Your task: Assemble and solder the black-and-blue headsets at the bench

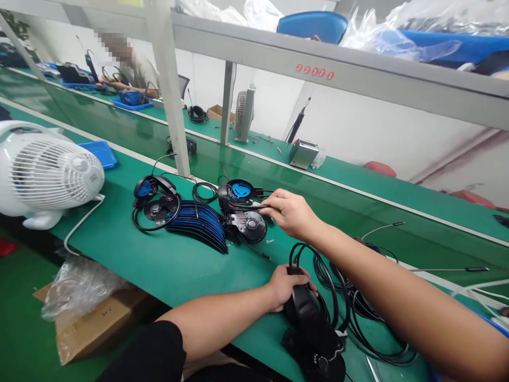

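Note:
My left hand [287, 287] is closed around a black headset earcup [307, 307] that lies at the near edge of the green bench [167, 265], with black cable loops [338, 297] around it. My right hand [290, 212] reaches forward and pinches thin wires at a disassembled headset part with a blue centre [240, 191]. Just below it lies a round black speaker plate [250, 225]. A fanned stack of dark blue-striped headbands [201, 223] sits to the left, beside another open headset [153, 199].
A white desk fan [47, 172] stands at the left with its cord on the bench. A cardboard box with plastic wrap [91, 313] sits below the bench edge. A metal frame post [170, 90] rises behind the parts. Another person [127, 66] works far left.

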A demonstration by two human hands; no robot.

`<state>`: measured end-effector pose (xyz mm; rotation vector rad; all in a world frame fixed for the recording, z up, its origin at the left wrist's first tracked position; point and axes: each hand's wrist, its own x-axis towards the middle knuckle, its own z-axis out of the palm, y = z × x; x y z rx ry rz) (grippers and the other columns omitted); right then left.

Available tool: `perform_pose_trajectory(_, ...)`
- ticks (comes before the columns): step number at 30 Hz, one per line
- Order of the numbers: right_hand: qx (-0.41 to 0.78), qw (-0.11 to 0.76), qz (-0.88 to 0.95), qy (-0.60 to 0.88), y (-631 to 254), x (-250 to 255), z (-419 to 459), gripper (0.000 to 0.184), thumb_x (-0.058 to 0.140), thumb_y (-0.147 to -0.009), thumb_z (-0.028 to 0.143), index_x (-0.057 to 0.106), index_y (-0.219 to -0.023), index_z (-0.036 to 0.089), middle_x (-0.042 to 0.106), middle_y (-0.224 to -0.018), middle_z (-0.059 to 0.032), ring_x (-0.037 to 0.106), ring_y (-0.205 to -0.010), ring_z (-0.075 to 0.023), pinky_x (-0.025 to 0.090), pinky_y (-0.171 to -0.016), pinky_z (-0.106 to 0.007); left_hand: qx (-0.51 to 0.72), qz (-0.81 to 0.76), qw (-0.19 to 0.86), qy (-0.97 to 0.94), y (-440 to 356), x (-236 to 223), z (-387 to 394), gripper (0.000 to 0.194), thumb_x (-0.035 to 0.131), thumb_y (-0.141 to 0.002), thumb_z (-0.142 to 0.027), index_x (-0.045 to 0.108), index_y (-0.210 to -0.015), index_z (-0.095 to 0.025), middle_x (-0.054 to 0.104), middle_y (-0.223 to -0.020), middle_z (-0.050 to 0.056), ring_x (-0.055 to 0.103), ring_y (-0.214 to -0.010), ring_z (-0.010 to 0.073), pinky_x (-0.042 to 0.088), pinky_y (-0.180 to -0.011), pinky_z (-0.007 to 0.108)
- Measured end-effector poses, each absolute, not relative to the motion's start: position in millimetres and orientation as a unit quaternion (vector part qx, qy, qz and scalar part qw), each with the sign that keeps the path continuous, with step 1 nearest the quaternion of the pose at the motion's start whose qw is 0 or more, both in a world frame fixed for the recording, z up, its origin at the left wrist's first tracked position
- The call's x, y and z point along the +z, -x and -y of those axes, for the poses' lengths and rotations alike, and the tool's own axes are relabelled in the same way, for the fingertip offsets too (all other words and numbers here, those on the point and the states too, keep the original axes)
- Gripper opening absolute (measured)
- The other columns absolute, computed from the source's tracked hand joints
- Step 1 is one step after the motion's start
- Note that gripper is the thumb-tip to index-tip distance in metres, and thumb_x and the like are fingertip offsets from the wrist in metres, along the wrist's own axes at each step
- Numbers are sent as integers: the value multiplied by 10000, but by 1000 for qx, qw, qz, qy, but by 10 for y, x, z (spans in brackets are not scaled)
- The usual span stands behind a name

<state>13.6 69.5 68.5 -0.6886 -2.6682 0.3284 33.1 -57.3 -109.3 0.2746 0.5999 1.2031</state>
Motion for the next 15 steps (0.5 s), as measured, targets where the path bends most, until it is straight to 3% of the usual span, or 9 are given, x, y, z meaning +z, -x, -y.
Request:
perform_pose_trajectory(2,142,110,952,247,-104,716,-678,146,665,-951,283,792,-927,214,729,-921,-76,705,-876,-200,552,-836,-301,558,-278,772,-124,-335,-1074,579,343,858,-577,-302,658,-801,-136,748,-701,89,735,-658,267,562,-773,406)
perform_pose_trajectory(7,202,16,956,212,-126,746,-571,224,575,-974,287,736,-854,187,737,-794,-39,692,-585,-153,499,-567,-238,576,-284,755,-129,-450,-1115,562,362,841,-548,-353,631,-753,-143,728,-659,102,720,-606,284,571,-725,443)
perform_pose_trajectory(10,274,-92,920,263,-176,698,-552,273,538,-979,383,733,-1015,195,778,-902,-55,708,-555,-168,508,-543,-259,582,-272,753,-142,-572,-1308,457,413,862,-545,-435,632,-734,-149,719,-645,117,715,-588,301,581,-726,492)
perform_pose_trajectory(15,254,-112,912,303,-223,631,-561,422,552,-938,427,703,-1264,206,752,-1271,-132,689,-510,-178,574,-620,-351,583,-284,747,-149,-653,-1545,375,434,915,-521,-499,672,-684,-177,740,-710,152,754,-709,379,586,-841,626)
